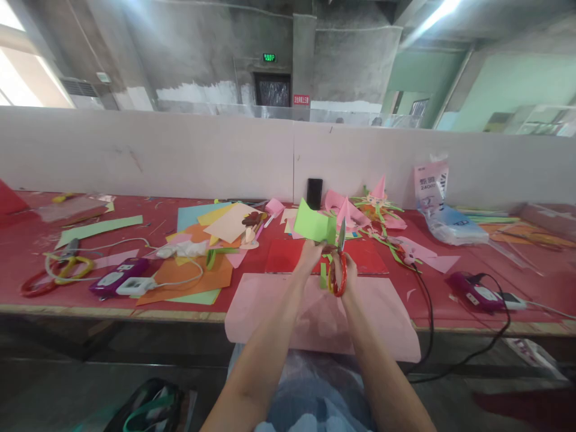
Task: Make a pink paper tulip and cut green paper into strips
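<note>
My left hand [310,255] grips a bent piece of bright green paper [314,223] by its lower edge. In my right hand [347,273] is a pair of scissors [343,273] with red and yellow handles, blades pointing up along the right side of the green paper. Whether the blades touch the paper I cannot tell. Below the hands, a narrow green strip [323,276] lies over a large pink sheet [265,306] that overhangs the table's front edge. Behind it lies a red sheet [281,255].
Coloured paper sheets [193,285] are piled on the left, beside a purple power strip [119,277] with cables and another pair of scissors [67,267]. Pink paper shapes [344,211], a phone [314,193] and a plastic bag [454,225] stand toward the back. Another purple power strip [474,292] lies right.
</note>
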Available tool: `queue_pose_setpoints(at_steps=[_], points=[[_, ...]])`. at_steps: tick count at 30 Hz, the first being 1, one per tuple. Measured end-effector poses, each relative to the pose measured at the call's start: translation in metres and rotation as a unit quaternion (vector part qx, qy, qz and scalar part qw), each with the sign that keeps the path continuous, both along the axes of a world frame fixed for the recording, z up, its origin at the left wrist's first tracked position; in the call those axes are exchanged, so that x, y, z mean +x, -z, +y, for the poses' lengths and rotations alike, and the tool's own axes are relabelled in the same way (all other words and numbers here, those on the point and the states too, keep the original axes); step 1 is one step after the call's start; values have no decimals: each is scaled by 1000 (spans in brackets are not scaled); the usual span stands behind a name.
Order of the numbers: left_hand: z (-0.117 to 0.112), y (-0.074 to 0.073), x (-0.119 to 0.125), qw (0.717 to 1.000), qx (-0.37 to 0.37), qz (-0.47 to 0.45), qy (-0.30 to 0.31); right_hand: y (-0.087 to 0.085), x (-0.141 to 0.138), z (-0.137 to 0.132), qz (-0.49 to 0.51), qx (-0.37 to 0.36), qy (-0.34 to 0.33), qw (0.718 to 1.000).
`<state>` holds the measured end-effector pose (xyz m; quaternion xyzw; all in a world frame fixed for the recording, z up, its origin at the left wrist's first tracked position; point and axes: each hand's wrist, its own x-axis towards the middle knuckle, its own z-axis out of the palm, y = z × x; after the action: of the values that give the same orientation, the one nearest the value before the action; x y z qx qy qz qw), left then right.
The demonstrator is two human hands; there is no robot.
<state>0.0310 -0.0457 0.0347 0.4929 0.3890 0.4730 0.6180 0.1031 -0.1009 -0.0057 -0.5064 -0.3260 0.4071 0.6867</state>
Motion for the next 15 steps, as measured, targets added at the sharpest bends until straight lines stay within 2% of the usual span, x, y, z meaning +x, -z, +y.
queue_pose_setpoints(at_steps=[3, 7, 12, 15], points=[[0, 0, -2, 1000, 4, 7, -10, -2, 0, 0, 6, 0, 3, 1000], [3, 3, -3, 998, 23, 41, -52, -5, 3, 0, -1, -10, 3, 1000], [8, 11, -4, 994, 38, 49, -86, -3, 4, 1, -8, -34, 10, 999], [13, 17, -5, 991, 59, 58, -109, -3, 2, 2, -49, -26, 20, 998]])
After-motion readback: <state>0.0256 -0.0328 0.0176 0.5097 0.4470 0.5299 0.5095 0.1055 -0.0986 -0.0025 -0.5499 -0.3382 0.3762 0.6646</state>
